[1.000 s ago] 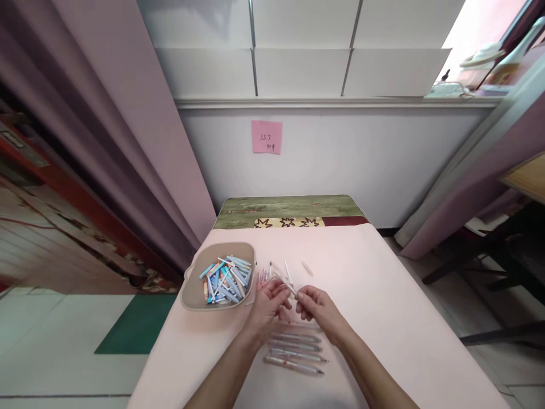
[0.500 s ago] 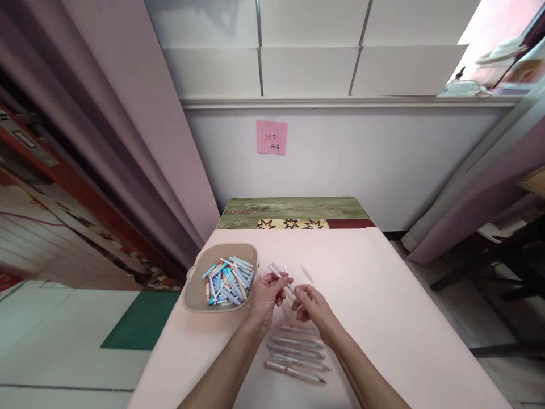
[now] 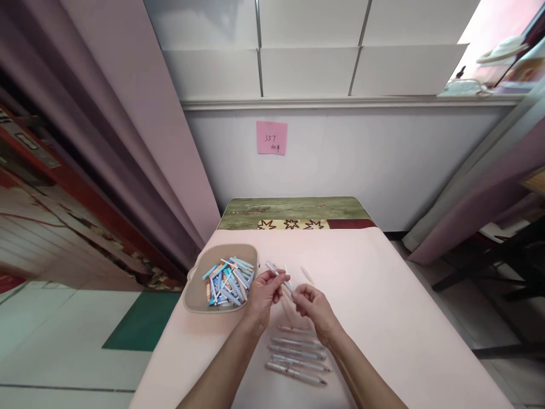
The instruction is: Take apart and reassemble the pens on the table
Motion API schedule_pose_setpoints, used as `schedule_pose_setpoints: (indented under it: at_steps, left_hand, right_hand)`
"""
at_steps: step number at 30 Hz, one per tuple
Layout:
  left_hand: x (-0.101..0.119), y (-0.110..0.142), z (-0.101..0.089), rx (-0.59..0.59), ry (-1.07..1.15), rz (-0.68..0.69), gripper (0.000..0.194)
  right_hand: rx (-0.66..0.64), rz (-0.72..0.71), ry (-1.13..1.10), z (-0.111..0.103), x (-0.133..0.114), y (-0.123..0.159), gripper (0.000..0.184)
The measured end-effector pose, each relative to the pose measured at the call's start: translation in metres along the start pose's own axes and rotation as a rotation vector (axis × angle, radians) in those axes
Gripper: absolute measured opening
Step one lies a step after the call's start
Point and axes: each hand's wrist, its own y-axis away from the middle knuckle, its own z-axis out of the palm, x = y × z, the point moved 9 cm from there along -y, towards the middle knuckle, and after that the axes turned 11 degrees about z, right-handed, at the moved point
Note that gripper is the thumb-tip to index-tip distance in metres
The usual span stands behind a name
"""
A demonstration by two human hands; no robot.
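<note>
Between my two hands a slim clear pen (image 3: 272, 267) is held at a slant, its upper end pointing away to the left. My left hand (image 3: 264, 289) pinches the pen's barrel with thumb and fingers. At the lower right end, my right hand (image 3: 313, 304) has its fingers closed on the same pen. Below the hands lie several clear pens (image 3: 297, 373) in a rough row, their tips to the right. A few pale slim parts lie just under and beyond my hands, including one whitish piece (image 3: 307, 275) off by itself.
Left of my hands stands a beige tub (image 3: 193, 295) filled with blue, white and orange pen parts (image 3: 230, 284). A pale pink cloth (image 3: 383, 318) covers the table, its green patterned far end (image 3: 298, 205) showing. Behind is a white wall with a pink note (image 3: 271, 137).
The pen has shifted slightly up and left in my hands, with more of its barrel showing between them. The tub and the row of pens stay put.
</note>
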Motion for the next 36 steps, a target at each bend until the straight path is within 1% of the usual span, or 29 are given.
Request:
schedule_pose_setpoints:
  at_steps: [1, 2, 5, 6, 7, 9, 11, 13, 14, 16, 19, 20, 22, 25, 27, 28, 30, 31, 33, 36]
  left_hand:
    - [0.0, 0.0, 0.0, 0.002, 0.0, 0.002, 0.043]
    - [0.001, 0.0, 0.0, 0.0, -0.002, 0.004, 0.042]
    - [0.0, 0.001, 0.003, -0.025, -0.01, 0.008, 0.04]
    - [0.0, 0.001, 0.004, -0.028, -0.012, 0.009, 0.04]
    - [0.0, 0.001, 0.004, -0.024, -0.011, 0.01, 0.04]
    - [0.004, -0.001, 0.0, 0.016, -0.006, 0.031, 0.04]
    - [0.013, -0.003, -0.007, 0.081, -0.005, 0.083, 0.041]
    - [0.023, -0.006, -0.014, 0.119, -0.049, 0.15, 0.04]
    - [0.029, -0.007, -0.015, 0.11, -0.108, 0.185, 0.039]
    - [0.037, -0.008, -0.013, 0.04, -0.326, 0.266, 0.032]
    - [0.039, -0.003, -0.003, -0.104, -0.838, 0.393, 0.024]
    - [0.036, -0.001, 0.001, -0.139, -1.012, 0.416, 0.026]
    - [0.027, 0.004, 0.006, -0.191, -1.306, 0.446, 0.036]
    - [0.016, 0.01, 0.018, -0.253, -1.592, 0.526, 0.048]
    - [0.008, 0.013, 0.028, -0.339, -1.684, 0.597, 0.049]
    - [0.004, 0.014, 0.033, -0.398, -1.704, 0.622, 0.047]
    - [-0.006, 0.015, 0.04, -0.509, -1.72, 0.642, 0.037]
    - [-0.01, 0.014, 0.041, -0.547, -1.724, 0.64, 0.03]
    - [-0.015, 0.014, 0.042, -0.59, -1.737, 0.637, 0.02]
    - [-0.016, 0.016, 0.043, -0.621, -1.753, 0.662, 0.02]
  right_hand:
    - [-0.01, -0.024, -0.018, 0.0, -0.003, 0.001, 0.049]
    - [-0.033, -0.01, -0.028, 0.002, -0.002, 0.002, 0.053]
    - [-0.098, 0.119, 0.003, 0.01, 0.009, 0.001, 0.055]
    - [-0.098, 0.121, 0.015, 0.01, 0.01, 0.001, 0.056]
    - [-0.088, 0.089, 0.017, 0.01, 0.008, 0.001, 0.053]
    - [-0.027, -0.032, -0.007, 0.002, 0.0, 0.001, 0.041]
    - [0.05, -0.119, -0.028, -0.011, -0.004, 0.002, 0.04]
    - [0.118, -0.136, -0.003, -0.025, -0.002, 0.001, 0.04]
    - [0.148, -0.13, 0.035, -0.031, 0.0, -0.001, 0.038]
    - [0.218, -0.125, 0.143, -0.044, 0.003, -0.004, 0.036]
    - [0.324, -0.132, 0.341, -0.054, 0.001, -0.008, 0.035]
    - [0.344, -0.132, 0.423, -0.054, -0.001, -0.009, 0.037]
    - [0.359, -0.131, 0.583, -0.048, -0.007, -0.01, 0.04]
    - [0.414, -0.138, 0.724, -0.04, -0.015, -0.009, 0.038]
    - [0.471, -0.145, 0.811, -0.037, -0.019, -0.008, 0.036]
    - [0.477, -0.155, 0.856, -0.033, -0.02, -0.008, 0.034]
    - [0.435, -0.19, 0.908, -0.025, -0.02, -0.007, 0.031]
    - [0.404, -0.209, 0.907, -0.023, -0.02, -0.006, 0.029]
    - [0.37, -0.232, 0.889, -0.024, -0.02, -0.002, 0.025]
    - [0.354, -0.231, 0.874, -0.038, -0.021, 0.005, 0.023]
